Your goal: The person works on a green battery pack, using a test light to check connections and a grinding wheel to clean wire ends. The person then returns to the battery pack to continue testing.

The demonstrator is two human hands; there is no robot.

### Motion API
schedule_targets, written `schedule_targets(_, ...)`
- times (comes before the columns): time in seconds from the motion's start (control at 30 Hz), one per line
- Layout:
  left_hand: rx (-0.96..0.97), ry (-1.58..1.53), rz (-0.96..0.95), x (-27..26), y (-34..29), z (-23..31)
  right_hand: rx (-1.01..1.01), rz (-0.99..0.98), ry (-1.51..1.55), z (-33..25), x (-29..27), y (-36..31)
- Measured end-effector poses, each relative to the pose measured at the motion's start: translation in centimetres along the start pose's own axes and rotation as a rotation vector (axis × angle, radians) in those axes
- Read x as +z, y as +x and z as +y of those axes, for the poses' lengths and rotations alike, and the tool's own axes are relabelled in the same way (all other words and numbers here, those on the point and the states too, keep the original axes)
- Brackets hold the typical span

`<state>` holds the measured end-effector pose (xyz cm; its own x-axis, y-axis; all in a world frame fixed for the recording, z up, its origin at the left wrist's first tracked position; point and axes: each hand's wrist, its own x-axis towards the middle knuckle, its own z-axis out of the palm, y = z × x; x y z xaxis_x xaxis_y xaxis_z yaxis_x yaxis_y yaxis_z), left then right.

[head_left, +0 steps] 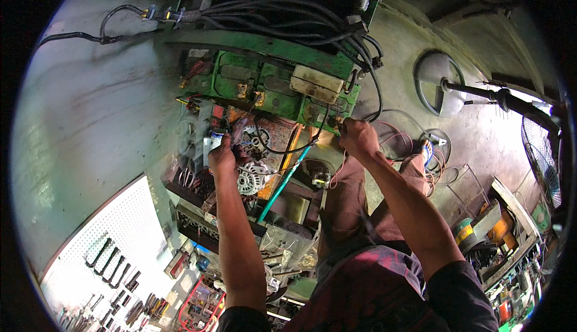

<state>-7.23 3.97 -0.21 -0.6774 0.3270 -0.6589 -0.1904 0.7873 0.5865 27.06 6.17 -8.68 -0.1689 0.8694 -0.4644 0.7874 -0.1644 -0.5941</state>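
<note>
My right hand [359,137] is closed at the front right corner of a row of green batteries [279,100], by a terminal. What its fingers hold is hidden. Just left of it shows a small orange glow [325,139]; I cannot tell whether these are sparks. My left hand [223,156] is closed beside a round metal alternator part [257,141], and what it grips is too dark to make out. A second slotted alternator part [253,178] lies closer to me. Between my hands a black cable [279,151] hangs in a loop below the batteries.
A bundle of black cables [276,16] crosses above the batteries. A teal rod [280,189] slants beside an orange panel. On the right are a steering wheel [419,82], a caged fan [537,157] and a bench grinder [496,230]. Wrenches [108,263] hang on a white pegboard lower left.
</note>
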Motion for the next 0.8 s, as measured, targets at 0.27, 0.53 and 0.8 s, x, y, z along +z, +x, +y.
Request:
schedule_targets(0.27,0.260,-0.101,-0.085,0.2,-3.3,-0.7,-0.059,-0.035,-0.030,-0.5,-0.3,0.1)
schedule_targets(0.53,-0.273,-0.868,-0.549,-1.6,-14.0,-9.3,-0.025,-0.406,0.427,-9.5,-8.0,-2.8)
schedule_targets(0.8,-0.231,-0.945,-0.291,1.2,-21.6,-10.4,-0.559,-0.388,0.086,-25.3,-11.4,8.2)
